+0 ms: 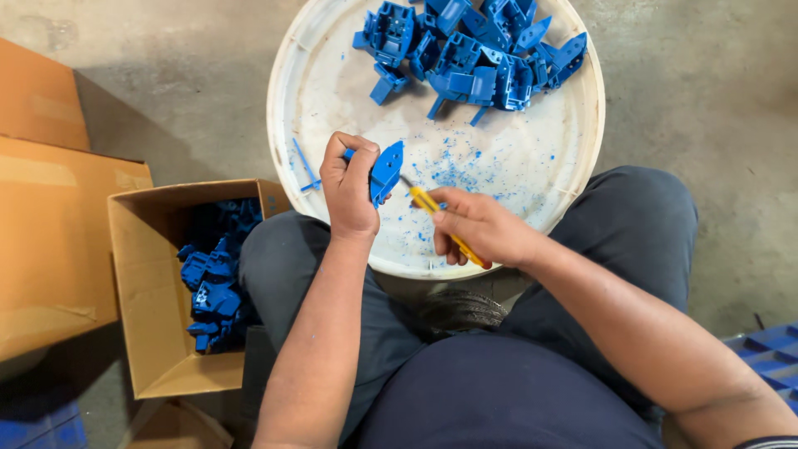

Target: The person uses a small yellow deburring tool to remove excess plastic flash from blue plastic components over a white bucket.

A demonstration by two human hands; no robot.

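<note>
Blue part (pixel 386 170): moulded plastic, smooth, slight sheen. Knife (pixel 440 218): yellow plastic handle, metal blade tip. Round tray (pixel 332 91): white plastic, matt, scuffed, dusted with blue shavings. Box (pixel 154 283): plain brown cardboard, matt. Floor (pixel 706 83): rough grey concrete.

Bare grey concrete floor (pixel 706 91), scuffed and stained. Flat closed cardboard cartons (pixel 50 241) stacked along the left edge. Corner of a blue plastic crate (pixel 773 353) at lower right, more blue plastic (pixel 41 432) at bottom left. Even overhead light, soft shadows
</note>
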